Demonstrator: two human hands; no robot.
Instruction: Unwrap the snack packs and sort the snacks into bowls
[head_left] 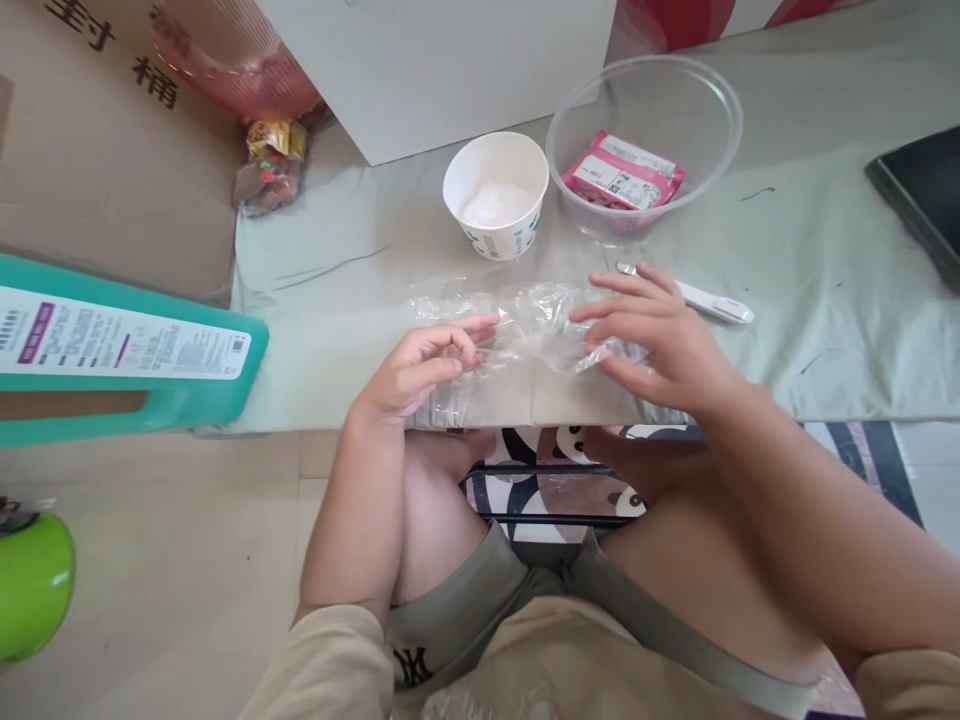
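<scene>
A crumpled clear plastic bag (546,325) is spread between my two hands, low over the table near its front edge. Its thin film is hard to trace against the cloth. My left hand (420,368) has its fingers curled at the left part of the film, thumb and fingers closed on it, the index finger stretched forward. At the right side, my right hand (649,340) pinches the film's edge between thumb and index finger, while its other fingers are spread. A white box cutter (716,302) lies partly behind the right fingers.
Behind the bag stand a white paper cup (496,195) and a clear plastic bowl (712,150) with a pink packet (626,172) inside. A white box (450,70) is at the back. A teal container (251,370) is at left, a dark flat object (922,200) at right.
</scene>
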